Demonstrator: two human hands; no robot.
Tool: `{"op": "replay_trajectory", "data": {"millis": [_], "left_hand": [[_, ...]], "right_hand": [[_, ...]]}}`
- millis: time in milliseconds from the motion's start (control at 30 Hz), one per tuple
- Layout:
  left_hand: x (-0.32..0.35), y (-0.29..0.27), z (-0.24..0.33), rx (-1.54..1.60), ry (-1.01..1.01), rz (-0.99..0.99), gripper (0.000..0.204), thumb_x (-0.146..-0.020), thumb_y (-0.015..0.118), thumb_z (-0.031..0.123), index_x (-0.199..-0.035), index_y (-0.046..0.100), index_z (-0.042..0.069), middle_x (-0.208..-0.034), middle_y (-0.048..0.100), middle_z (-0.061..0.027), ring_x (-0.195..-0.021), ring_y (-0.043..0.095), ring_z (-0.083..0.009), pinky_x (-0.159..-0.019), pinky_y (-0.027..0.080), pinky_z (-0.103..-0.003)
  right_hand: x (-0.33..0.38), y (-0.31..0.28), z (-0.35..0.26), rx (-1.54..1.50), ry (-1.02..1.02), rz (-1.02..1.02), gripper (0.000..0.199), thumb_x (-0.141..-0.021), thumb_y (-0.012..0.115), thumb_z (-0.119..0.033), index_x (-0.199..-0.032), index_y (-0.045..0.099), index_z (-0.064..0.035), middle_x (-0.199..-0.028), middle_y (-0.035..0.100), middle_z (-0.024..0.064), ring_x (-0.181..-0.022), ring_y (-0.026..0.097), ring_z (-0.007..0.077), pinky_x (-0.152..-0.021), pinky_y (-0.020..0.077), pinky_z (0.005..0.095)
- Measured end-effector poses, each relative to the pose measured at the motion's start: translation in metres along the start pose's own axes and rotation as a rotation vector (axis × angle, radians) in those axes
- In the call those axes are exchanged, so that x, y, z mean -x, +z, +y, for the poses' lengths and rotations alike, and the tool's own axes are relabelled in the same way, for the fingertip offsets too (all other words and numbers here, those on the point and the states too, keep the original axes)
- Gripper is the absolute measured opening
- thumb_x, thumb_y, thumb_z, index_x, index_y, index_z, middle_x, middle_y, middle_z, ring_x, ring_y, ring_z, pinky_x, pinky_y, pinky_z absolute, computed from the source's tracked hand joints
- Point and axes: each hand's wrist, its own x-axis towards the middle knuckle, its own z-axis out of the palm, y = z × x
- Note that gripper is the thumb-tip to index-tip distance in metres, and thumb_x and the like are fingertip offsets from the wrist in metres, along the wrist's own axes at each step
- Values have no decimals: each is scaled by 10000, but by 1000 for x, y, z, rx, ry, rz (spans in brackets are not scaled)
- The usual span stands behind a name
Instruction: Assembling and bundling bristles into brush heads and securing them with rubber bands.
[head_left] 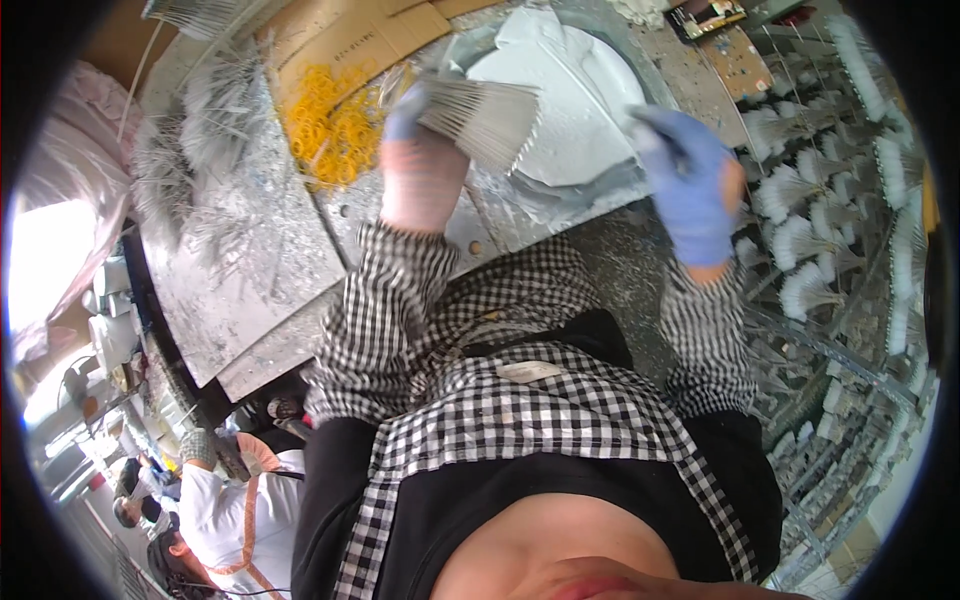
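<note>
We've got our left hand point(420, 170) clamped round a fanned bundle of thin grey metal sticks point(480, 118), tips pointing right; blue-gloved right hand point(690, 185) looks loosely curled, grip unclear

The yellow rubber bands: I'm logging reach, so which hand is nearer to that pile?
Left. The left hand, gripping a fanned bundle of thin sticks, is just beside the yellow rubber bands; the right hand is far across the white basin.

single head view, looking steeply down, close over worktable point(250, 280) and torso
</note>
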Motion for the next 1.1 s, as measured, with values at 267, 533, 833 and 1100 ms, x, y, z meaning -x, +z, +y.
{"op": "replay_trajectory", "data": {"millis": [267, 533, 833, 1100], "left_hand": [[71, -38, 3, 627, -103, -4, 527, -1025, 454, 378, -1459, 455, 79, -1492, 498, -152, -1370, 483, -345, -1079, 466, -587], [75, -29, 3, 305, -93, 192, 619, -951, 650, 400, -1433, 469, 58, -1437, 531, -182, -1308, 542, -343, -1074, 481, -554], [73, 3, 13, -279, -129, 155, 568, -878, 729, 207, -1331, 510, -57, -1208, 634, -210, -1082, 670, -291, -938, 582, -426], [68, -9, 15, -542, -261, 100, 643, -810, 797, 79, -1358, 473, -5, -1166, 663, -153, -1066, 680, -261, -923, 588, -389]], "right_hand": [[25, 20, -22, -288, 72, -167, 164, -890, 742, -75, -1043, 759, -18, -910, 754, 66, -755, 666, 106, -677, 521, 247], [23, 33, -41, -305, 60, -269, 158, -882, 749, -77, -1025, 761, -11, -905, 751, 73, -756, 672, 112, -682, 538, 252], [0, 61, -38, -187, -208, -474, 422, -776, 839, -274, -1115, 712, -58, -1012, 708, 110, -936, 699, 236, -868, 559, 341], [-6, 75, -20, -194, -133, -706, 469, -759, 843, -296, -1127, 657, -73, -1002, 696, 86, -932, 692, 246, -871, 553, 358]]}}
